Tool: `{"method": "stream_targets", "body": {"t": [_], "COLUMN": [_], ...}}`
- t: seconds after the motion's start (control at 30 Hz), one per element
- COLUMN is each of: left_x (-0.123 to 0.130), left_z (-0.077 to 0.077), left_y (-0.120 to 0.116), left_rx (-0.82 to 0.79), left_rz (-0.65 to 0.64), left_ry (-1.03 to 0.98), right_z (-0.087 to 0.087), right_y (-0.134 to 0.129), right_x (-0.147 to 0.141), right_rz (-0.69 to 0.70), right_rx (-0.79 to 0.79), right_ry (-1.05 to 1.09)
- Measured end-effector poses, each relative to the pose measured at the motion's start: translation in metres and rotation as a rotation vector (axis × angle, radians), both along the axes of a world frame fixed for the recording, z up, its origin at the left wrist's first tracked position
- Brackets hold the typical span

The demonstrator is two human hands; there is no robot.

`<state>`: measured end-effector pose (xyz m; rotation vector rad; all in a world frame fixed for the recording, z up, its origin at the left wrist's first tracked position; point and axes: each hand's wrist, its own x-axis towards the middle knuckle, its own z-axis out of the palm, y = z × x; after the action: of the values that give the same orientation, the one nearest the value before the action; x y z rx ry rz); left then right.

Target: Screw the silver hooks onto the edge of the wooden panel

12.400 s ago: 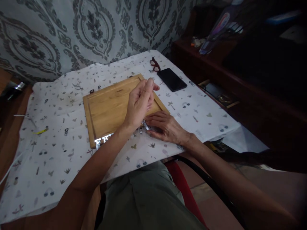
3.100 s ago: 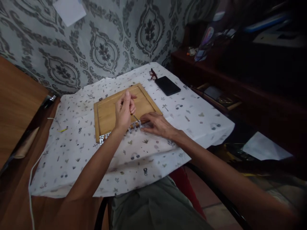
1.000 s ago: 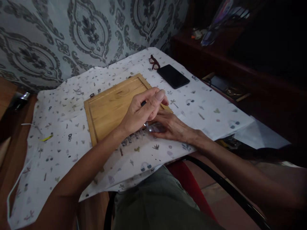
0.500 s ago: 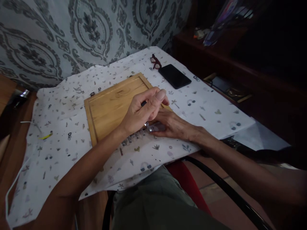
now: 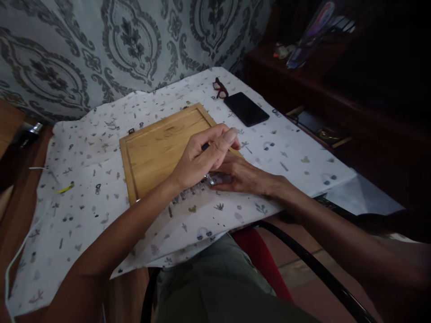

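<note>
My left hand [image 5: 210, 150] is closed over the right front part of a wooden board [image 5: 158, 148], its fingers curled round a small dark object [image 5: 205, 146] that is mostly hidden. Behind and below it, my right hand [image 5: 244, 175] rests low at the board's front right corner, thumb and fingers round a clear piece with a shiny metal part [image 5: 209, 179]. My left hand hides some of its fingers. A row of clear plastic pieces [image 5: 188, 193] runs along the board's front edge, partly covered by my left forearm.
Red-framed glasses [image 5: 220, 88] and a black phone [image 5: 247, 109] lie on the patterned white cloth [image 5: 296, 157] behind my hands. A yellow item [image 5: 64, 189] and a white cable [image 5: 20, 251] are at the left. Dark furniture [image 5: 269, 67] stands at the right.
My left hand has shifted very slightly to the right over the board. My right hand stays nearly in place. The whole view has moved a little.
</note>
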<state>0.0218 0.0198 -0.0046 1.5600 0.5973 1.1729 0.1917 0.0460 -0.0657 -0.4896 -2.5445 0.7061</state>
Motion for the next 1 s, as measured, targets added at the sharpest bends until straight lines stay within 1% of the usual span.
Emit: {"method": "stream_targets", "body": {"t": [0.1, 0.3, 0.4, 0.57, 0.83, 0.9, 1.0], "left_x": [0.0008, 0.0018, 0.0020, 0.0011, -0.0011, -0.0002, 0.0014], "left_z": [0.0013, 0.0032, 0.0022, 0.0002, -0.0006, 0.0007, 0.0036], "left_y": [-0.0012, -0.0041, -0.0034, -0.0006, 0.0006, 0.0019, 0.0052], "left_rx": [0.019, -0.002, 0.003, 0.024, -0.035, -0.050, -0.090], "left_rz": [-0.001, 0.003, 0.005, 0.010, 0.007, -0.007, -0.078], "left_ry": [-0.001, 0.013, 0.021, 0.016, -0.025, -0.038, -0.058], "right_z": [0.0035, 0.0089, 0.0109, 0.0100, 0.0073, 0.0065, 0.0052], "right_y": [0.0027, 0.0076, 0.0082, 0.0087, 0.0095, 0.0100, 0.0107], "right_x": [-0.0005, -0.0004, -0.0005, -0.0019, -0.0033, -0.0036, -0.0034], "right_rz": [0.018, 0.073, 0.068, 0.052, 0.052, 0.043, 0.040], "right_rx": [-0.038, -0.115, -0.137, -0.185, -0.217, -0.220, -0.216], "right_ry": [-0.023, -0.055, -0.066, -0.060, 0.019, 0.027, 0.034]}}
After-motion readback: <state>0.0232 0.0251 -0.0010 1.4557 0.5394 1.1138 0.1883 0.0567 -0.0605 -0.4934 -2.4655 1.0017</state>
